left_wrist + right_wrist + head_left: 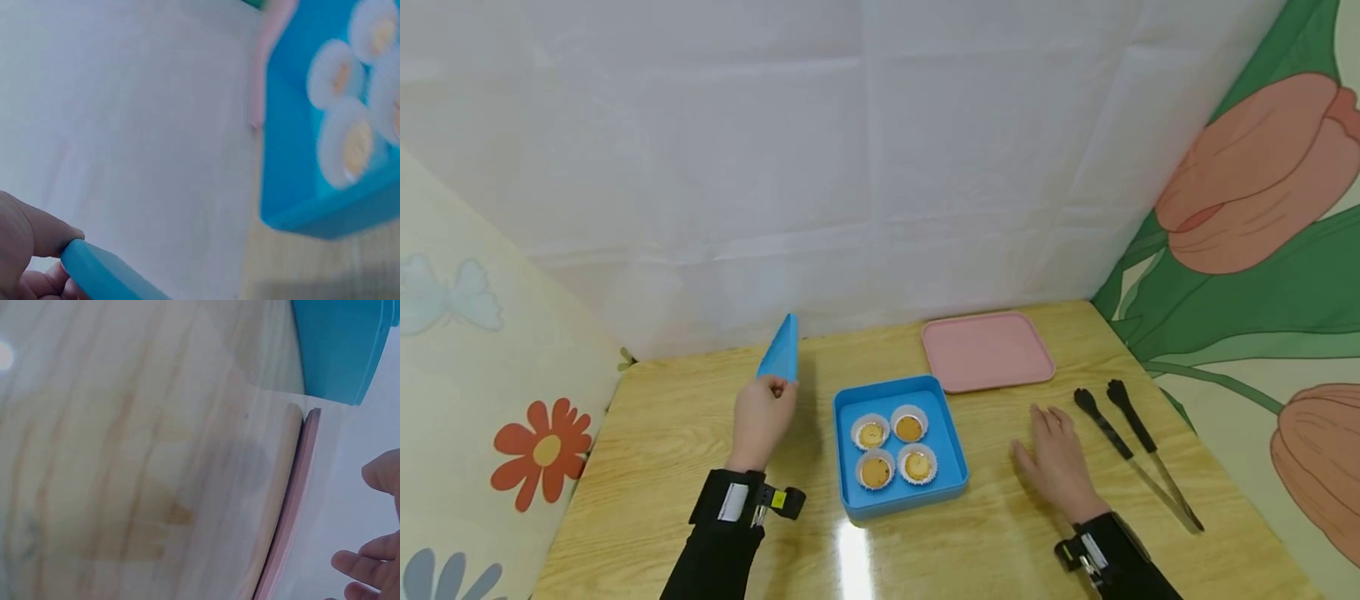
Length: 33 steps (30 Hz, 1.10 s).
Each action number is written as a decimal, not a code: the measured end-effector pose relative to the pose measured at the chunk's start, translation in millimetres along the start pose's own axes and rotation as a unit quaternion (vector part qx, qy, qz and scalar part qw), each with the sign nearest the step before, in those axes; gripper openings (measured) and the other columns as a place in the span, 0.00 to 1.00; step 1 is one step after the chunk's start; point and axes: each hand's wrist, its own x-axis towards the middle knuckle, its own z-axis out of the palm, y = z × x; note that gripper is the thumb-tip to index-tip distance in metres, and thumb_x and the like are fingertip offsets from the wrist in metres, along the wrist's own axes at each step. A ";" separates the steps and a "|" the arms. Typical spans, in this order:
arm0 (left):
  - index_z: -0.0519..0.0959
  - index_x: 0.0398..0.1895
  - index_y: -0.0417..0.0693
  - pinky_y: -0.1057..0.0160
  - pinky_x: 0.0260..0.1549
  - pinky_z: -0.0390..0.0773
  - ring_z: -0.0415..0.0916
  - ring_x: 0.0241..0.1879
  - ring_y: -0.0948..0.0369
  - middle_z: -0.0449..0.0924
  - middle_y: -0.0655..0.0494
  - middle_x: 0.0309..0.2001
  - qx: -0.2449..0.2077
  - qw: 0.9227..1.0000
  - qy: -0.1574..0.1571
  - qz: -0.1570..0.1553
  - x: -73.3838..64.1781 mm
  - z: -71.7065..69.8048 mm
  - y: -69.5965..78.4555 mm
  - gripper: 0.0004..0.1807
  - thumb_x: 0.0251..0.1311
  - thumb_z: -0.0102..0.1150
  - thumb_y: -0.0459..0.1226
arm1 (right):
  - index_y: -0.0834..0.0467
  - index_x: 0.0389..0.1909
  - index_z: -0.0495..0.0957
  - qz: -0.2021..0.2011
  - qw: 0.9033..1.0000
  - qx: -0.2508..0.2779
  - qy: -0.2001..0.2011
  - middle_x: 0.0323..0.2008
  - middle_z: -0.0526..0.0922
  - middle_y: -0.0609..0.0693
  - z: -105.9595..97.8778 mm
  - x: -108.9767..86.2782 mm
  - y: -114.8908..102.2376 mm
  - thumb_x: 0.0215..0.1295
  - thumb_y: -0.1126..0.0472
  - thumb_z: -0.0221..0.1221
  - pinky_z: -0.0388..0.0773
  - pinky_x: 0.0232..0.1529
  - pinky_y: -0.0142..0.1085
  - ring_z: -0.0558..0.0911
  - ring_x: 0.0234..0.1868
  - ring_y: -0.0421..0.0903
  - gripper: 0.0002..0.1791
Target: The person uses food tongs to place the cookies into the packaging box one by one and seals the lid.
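Note:
My left hand (765, 421) pinches a blue lid (782, 350) by its near edge and holds it steeply tilted, to the left of the blue box. In the left wrist view the thumb presses on the edge of the lid (106, 270). The square blue box (898, 392) is uncovered, and several small round baked pieces (875, 472) in white paper cups stand inside it. My right hand (1060, 458) holds nothing; its fingers are spread, with the thumb apart, between the box and the tongs. In the right wrist view the box's side (337, 350) appears near the top.
A pink tray (988, 352) lies behind the box, toward the back edge of the wooden table (647, 467). Long tongs (1142, 458) with black tips and metal arms lie at the right. A white cloth backdrop (820, 183) rises behind the table.

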 end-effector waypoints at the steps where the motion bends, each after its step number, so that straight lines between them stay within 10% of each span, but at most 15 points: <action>1: 0.77 0.26 0.35 0.63 0.17 0.64 0.65 0.17 0.58 0.71 0.50 0.20 -0.013 1.000 0.000 -0.004 -0.3 -3.4 4.2 0.12 0.60 0.52 0.37 | 0.78 0.58 0.60 0.003 1.000 0.006 -0.006 0.50 0.69 0.73 -0.7 1.1 -1.7 0.55 0.58 0.61 0.56 0.56 0.55 0.60 0.57 0.67 0.36; 6: 0.77 0.32 0.34 0.64 0.16 0.65 0.64 0.18 0.59 0.70 0.49 0.22 -0.067 0.997 -0.017 -0.015 -8.3 -17.4 30.1 0.13 0.63 0.50 0.37 | 0.75 0.60 0.60 0.011 0.999 0.040 -0.025 0.53 0.68 0.71 -4.4 8.0 -12.4 0.57 0.58 0.60 0.57 0.57 0.55 0.58 0.60 0.65 0.36; 14: 0.77 0.33 0.36 0.66 0.13 0.62 0.62 0.15 0.59 0.67 0.49 0.20 -0.147 0.987 -0.033 0.051 -33.6 -21.1 72.0 0.10 0.63 0.50 0.36 | 0.75 0.59 0.61 -0.024 0.993 0.115 -0.005 0.53 0.69 0.70 -7.0 27.3 -39.5 0.57 0.61 0.61 0.61 0.53 0.55 0.60 0.58 0.64 0.33; 21: 0.77 0.34 0.36 0.67 0.14 0.63 0.62 0.17 0.60 0.66 0.52 0.19 -0.192 0.975 -0.069 0.085 -54.3 -14.7 98.7 0.10 0.64 0.50 0.35 | 0.71 0.60 0.61 -0.050 0.968 0.247 -0.002 0.54 0.71 0.65 -3.2 42.9 -71.2 0.60 0.66 0.57 0.67 0.51 0.53 0.68 0.56 0.59 0.29; 28: 0.76 0.34 0.38 0.68 0.14 0.61 0.61 0.15 0.64 0.66 0.55 0.18 -0.243 0.953 -0.132 0.125 -75.0 -5.2 119.0 0.08 0.64 0.49 0.34 | 0.73 0.63 0.55 -0.014 0.902 0.427 -0.061 0.54 0.70 0.68 2.8 54.1 -94.8 0.69 0.63 0.45 0.69 0.50 0.51 0.71 0.54 0.59 0.26; 33: 0.77 0.35 0.39 0.69 0.19 0.68 0.68 0.21 0.62 0.75 0.50 0.26 -0.276 0.938 -0.171 0.125 -85.1 -1.9 127.8 0.07 0.64 0.48 0.32 | 0.66 0.65 0.54 0.116 0.780 0.603 -0.121 0.52 0.73 0.63 5.8 59.9 -100.1 0.72 0.50 0.37 0.69 0.52 0.44 0.74 0.52 0.53 0.29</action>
